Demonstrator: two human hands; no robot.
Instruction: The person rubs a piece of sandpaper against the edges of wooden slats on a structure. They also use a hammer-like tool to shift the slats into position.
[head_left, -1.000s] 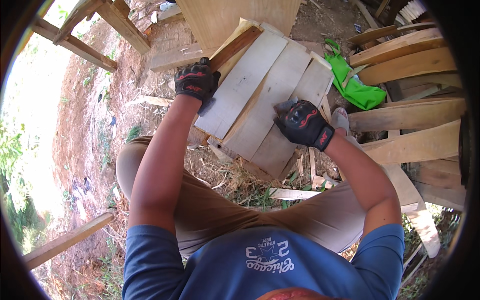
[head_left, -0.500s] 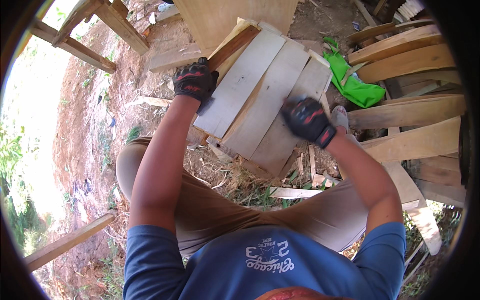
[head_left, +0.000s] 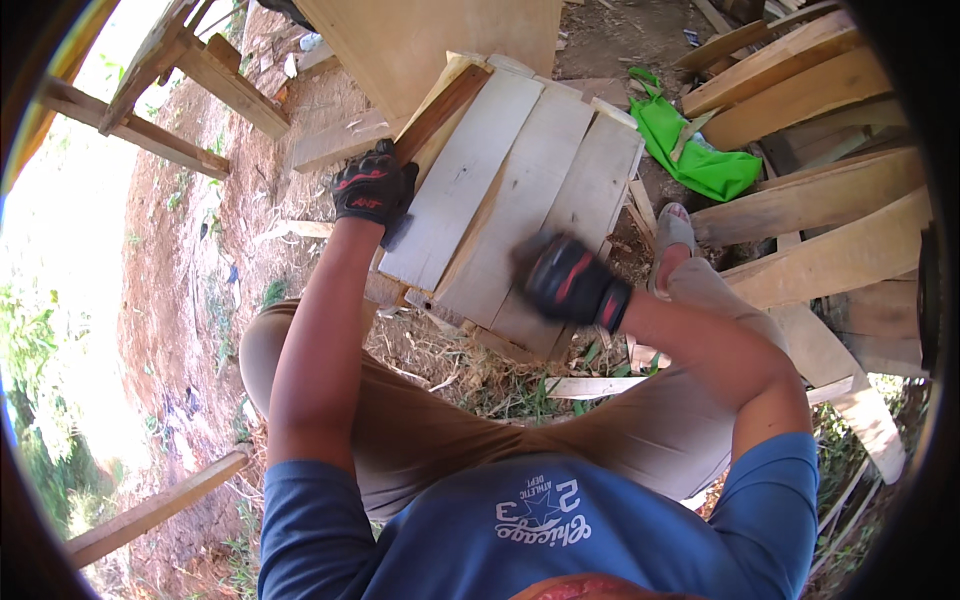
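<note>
A panel of pale wooden boards (head_left: pixel 510 180), laid side by side with gaps, stands tilted in front of me between my legs. My left hand (head_left: pixel 372 188), in a black glove with red marks, is closed at its left edge. A reddish-brown wood strip (head_left: pixel 445 112) runs up along that edge from the fingers. A dark grey piece (head_left: pixel 397 233) shows beneath the palm; what the fingers grip is hidden. Over the lower right boards is my right hand (head_left: pixel 565 280), gloved alike. Its fingers are smeared by motion, hiding anything in them.
Behind the panel stands a large plywood sheet (head_left: pixel 430 45). A bright green bag (head_left: pixel 690 150) lies to the right, beside stacked curved planks (head_left: pixel 810 205). A wooden frame (head_left: pixel 190 75) is at the far left. Scraps and a pale offcut (head_left: pixel 595 387) lie on the ground.
My right hand has swept left and toward me across the boards. My left hand keeps its place on the panel's edge. The whole view has shifted slightly.
</note>
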